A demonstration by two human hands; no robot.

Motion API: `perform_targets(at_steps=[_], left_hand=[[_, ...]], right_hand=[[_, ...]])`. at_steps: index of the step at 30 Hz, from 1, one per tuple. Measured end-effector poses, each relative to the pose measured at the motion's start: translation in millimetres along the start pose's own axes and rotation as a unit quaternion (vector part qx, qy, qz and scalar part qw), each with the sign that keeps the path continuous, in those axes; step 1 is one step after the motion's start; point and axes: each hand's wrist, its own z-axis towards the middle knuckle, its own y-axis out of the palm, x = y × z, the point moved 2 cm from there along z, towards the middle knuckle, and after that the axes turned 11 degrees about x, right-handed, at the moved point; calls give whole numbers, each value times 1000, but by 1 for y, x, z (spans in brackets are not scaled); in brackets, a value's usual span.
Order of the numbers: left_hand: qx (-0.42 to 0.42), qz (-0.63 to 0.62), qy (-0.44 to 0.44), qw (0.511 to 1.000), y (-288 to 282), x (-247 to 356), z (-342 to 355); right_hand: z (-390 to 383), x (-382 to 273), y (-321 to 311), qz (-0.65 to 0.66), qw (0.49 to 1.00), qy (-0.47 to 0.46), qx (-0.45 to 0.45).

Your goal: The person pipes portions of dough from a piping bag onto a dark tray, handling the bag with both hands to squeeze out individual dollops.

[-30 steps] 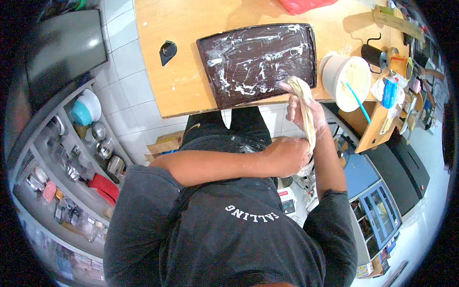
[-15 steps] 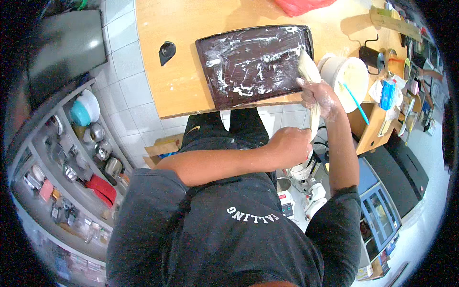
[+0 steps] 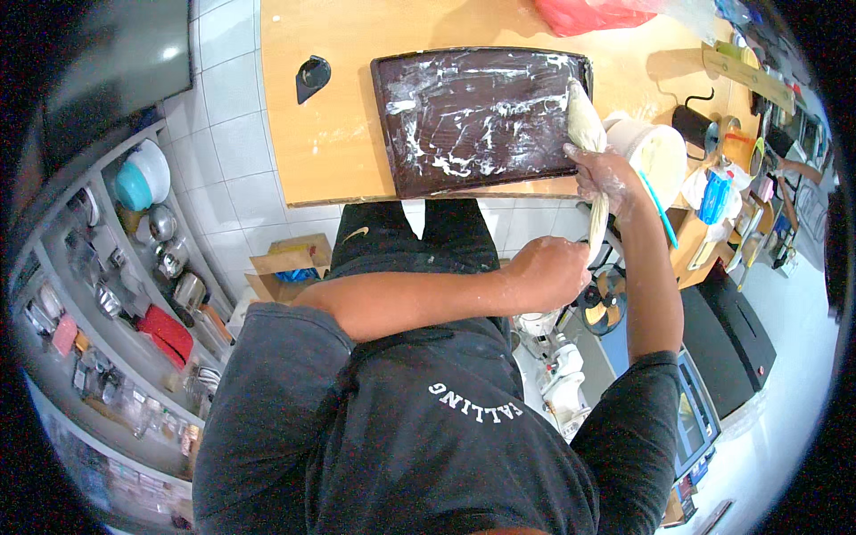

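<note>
A cream-coloured piping bag [image 3: 585, 123] slants across the right edge of a dark, shallow baking tray [image 3: 526, 152], with its narrow tip over the tray's far right corner. My right hand [image 3: 608, 180] is wrapped round the bag's middle, flour or cream smeared on its skin. Below the hand, the bag's thin tail [image 3: 598, 218] runs toward me, and my left hand [image 3: 551, 275] is closed in a fist round its end. White streaks and smears cover much of the tray. A white tub [image 3: 662, 147] of pale cream stands right of my right hand.
A blue stick-like handle [image 3: 657, 207] leans against the tub. A small dark pointed object [image 3: 312, 78] lies left on the wooden table [image 3: 334, 165]; a red plastic bag [image 3: 593, 16] sits at the far side. Shelves with bowls [image 3: 153, 174] line the left. Another person's arm [image 3: 802, 169] shows far right.
The view has shifted slightly. The piping bag's part above my right hand looks fuller and rounder, and has turned a little. Both hands keep their hold on it.
</note>
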Motion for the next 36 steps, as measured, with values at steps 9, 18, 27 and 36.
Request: perform_targets(at_steps=[9,18,27,36], left_hand=[[-8,-57,-36,998,16,9,17],[-37,-41,2,998,9,46,38],[-8,-75,-26,997,16,54,65],[-23,22,117,993,19,44,102]], right_hand=[[9,-11,-16,-179,979,8,95],[12,-30,-42,-373,921,-54,97],[28,-38,-43,-501,858,-74,87],[54,-54,-49,-494,867,-49,32]])
